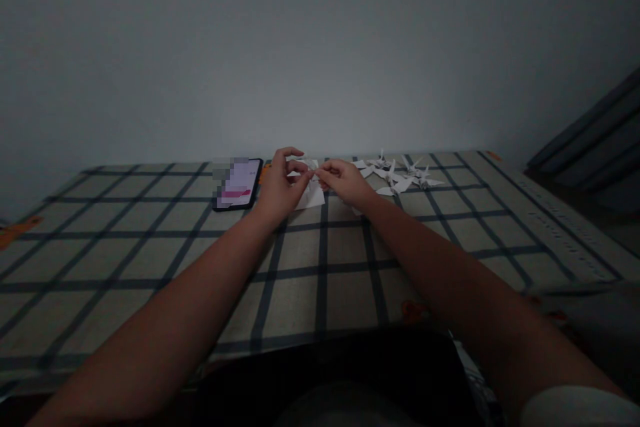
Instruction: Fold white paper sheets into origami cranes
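My left hand and my right hand meet over the far part of the table. Both pinch a small piece of white folded paper between thumb and fingertips. Most of it is covered by the fingers, so its shape is hard to make out. White paper lies flat on the cloth just beneath them. Several folded white paper cranes sit in a cluster to the right of my right hand, their pointed wings spread.
A phone with a lit screen lies left of my left hand. The checked tablecloth covers the table, which meets a plain wall at the back. Dark striped fabric hangs at the right.
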`<state>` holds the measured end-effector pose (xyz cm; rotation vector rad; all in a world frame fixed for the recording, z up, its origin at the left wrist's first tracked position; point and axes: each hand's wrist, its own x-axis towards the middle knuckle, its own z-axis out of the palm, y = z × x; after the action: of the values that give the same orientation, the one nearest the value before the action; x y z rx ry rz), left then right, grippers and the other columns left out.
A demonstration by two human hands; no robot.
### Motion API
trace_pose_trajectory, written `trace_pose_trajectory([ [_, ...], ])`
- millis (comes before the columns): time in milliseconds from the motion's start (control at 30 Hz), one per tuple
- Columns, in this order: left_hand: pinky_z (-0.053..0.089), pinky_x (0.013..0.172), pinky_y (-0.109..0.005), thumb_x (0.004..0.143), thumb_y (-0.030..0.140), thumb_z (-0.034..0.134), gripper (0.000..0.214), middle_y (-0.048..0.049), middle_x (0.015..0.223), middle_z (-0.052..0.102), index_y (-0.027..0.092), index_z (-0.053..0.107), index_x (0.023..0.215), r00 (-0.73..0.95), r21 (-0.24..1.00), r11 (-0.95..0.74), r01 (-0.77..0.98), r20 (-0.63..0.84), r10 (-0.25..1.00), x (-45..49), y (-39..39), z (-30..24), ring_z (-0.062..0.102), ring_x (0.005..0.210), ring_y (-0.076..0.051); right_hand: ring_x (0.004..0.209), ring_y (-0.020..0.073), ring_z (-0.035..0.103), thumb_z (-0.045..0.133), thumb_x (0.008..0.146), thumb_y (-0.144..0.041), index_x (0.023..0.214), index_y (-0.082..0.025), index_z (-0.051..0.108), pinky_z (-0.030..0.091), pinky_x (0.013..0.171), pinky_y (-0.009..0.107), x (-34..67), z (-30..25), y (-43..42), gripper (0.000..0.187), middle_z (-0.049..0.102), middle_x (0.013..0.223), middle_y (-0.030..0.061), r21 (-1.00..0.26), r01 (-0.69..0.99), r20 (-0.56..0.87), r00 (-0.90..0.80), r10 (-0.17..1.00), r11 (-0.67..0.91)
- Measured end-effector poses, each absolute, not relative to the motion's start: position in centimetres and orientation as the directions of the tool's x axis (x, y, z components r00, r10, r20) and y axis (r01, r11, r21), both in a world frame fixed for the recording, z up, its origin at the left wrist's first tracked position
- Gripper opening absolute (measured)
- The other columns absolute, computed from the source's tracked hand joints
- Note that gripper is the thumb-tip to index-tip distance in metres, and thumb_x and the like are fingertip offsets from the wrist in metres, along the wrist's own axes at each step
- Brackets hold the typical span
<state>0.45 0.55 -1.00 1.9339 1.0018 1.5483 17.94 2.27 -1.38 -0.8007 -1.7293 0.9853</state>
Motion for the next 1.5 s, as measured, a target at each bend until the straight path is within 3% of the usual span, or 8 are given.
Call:
trace_pose_trajectory([
  [200, 0.055, 0.07, -0.024, 0.084, 0.024, 0.069, 0.038, 0.003, 0.084, 0.065, 0.025, 0.048, 0.115, 0.135, 0.712, -0.628, 0.315, 0.621, 0.772, 0.36, 0.28, -0.85, 0.067, 0.08, -0.013, 0.072, 0.0129, 0.059, 0.066, 0.086, -0.036, 0.1, -0.02, 0.062, 0.049, 0.068, 0.026, 18.16, -1.32, 2.41, 0.022, 0.062, 0.079, -0.0009, -0.827, 0.066, 0.52, -0.288, 0.804, 0.559],
  [333, 0.057, 0.071, -0.027, 0.085, 0.025, 0.069, 0.036, 0.0006, 0.087, 0.067, 0.024, 0.049, 0.115, 0.129, 0.713, -0.623, 0.322, 0.619, 0.774, 0.29, 0.29, -0.88, 0.068, 0.083, -0.015, 0.087, 0.0162, 0.064, 0.066, 0.087, -0.036, 0.098, -0.019, 0.067, 0.051, 0.081, 0.031, 18.44, -0.89, 2.31, 0.02, 0.069, 0.094, 0.0051, -0.732, 0.124, 0.608, -0.325, 0.724, 0.67],
  [467, 0.058, 0.071, -0.027, 0.085, 0.027, 0.07, 0.038, -0.0003, 0.088, 0.068, 0.023, 0.052, 0.118, 0.136, 0.71, -0.62, 0.334, 0.615, 0.777, 0.27, 0.27, -0.86, 0.069, 0.084, -0.015, 0.089, 0.0173, 0.066, 0.067, 0.086, -0.036, 0.097, -0.018, 0.067, 0.052, 0.083, 0.033, 18.59, -1.04, 2.47, 0.021, 0.071, 0.095, 0.0065, -0.765, 0.113, 0.573, -0.33, 0.75, 0.634],
  [633, 0.06, 0.074, -0.028, 0.087, 0.031, 0.069, 0.016, -0.0021, 0.092, 0.068, 0.02, 0.062, 0.097, 0.157, 0.661, -0.638, 0.395, 0.636, 0.756, 0.4, 0.06, -0.64, 0.067, 0.086, -0.015, 0.082, 0.0154, 0.065, 0.066, 0.086, -0.035, 0.096, -0.018, 0.067, 0.053, 0.079, 0.031, 18.52, -1.41, 2.66, 0.019, 0.07, 0.09, 0.0045, -0.819, 0.073, 0.525, -0.306, 0.794, 0.57],
  [800, 0.061, 0.074, -0.029, 0.087, 0.033, 0.068, 0.014, -0.0027, 0.089, 0.07, 0.019, 0.065, 0.092, 0.148, 0.639, -0.635, 0.434, 0.644, 0.75, 0.36, 0.09, -0.56, 0.066, 0.084, -0.016, 0.072, 0.0132, 0.063, 0.068, 0.085, -0.036, 0.102, -0.019, 0.065, 0.053, 0.069, 0.028, 18.37, -1.5, 2.72, 0.024, 0.067, 0.079, 0.0014, -0.883, -0.01, 0.452, -0.28, 0.847, 0.468],
  [900, 0.061, 0.074, -0.03, 0.087, 0.034, 0.068, 0.015, -0.0033, 0.089, 0.071, 0.019, 0.067, 0.091, 0.165, 0.622, -0.635, 0.458, 0.642, 0.748, 0.26, 0.12, -0.55, 0.067, 0.084, -0.016, 0.072, 0.0127, 0.063, 0.068, 0.084, -0.036, 0.094, -0.018, 0.067, 0.054, 0.069, 0.028, 18.42, -1.36, 2.69, 0.021, 0.068, 0.082, 0.0029, -0.9, 0.0, 0.417, -0.289, 0.862, 0.435],
  [1100, 0.061, 0.077, -0.033, 0.085, 0.042, 0.07, 0.023, -0.0057, 0.089, 0.074, 0.019, 0.07, 0.088, 0.166, 0.624, -0.622, 0.472, 0.63, 0.758, 0.11, 0.34, -0.67, 0.068, 0.083, -0.018, 0.076, 0.014, 0.064, 0.067, 0.08, -0.032, 0.082, -0.016, 0.069, 0.053, 0.075, 0.029, 18.68, -1.11, 2.53, 0.016, 0.07, 0.08, 0.0042, -0.863, 0.124, 0.437, -0.304, 0.846, 0.49],
  [1500, 0.057, 0.071, -0.03, 0.084, 0.028, 0.068, 0.01, -0.0019, 0.081, 0.069, 0.021, 0.062, 0.082, 0.139, 0.655, -0.579, 0.486, 0.596, 0.791, 0.32, 0.0, -0.35, 0.066, 0.077, -0.017, 0.074, 0.0158, 0.064, 0.064, 0.078, -0.027, 0.085, -0.015, 0.069, 0.051, 0.072, 0.03, 18.28, -0.64, 1.98, 0.015, 0.071, 0.08, 0.0052, -0.811, 0.222, 0.502, -0.214, 0.838, 0.542],
])
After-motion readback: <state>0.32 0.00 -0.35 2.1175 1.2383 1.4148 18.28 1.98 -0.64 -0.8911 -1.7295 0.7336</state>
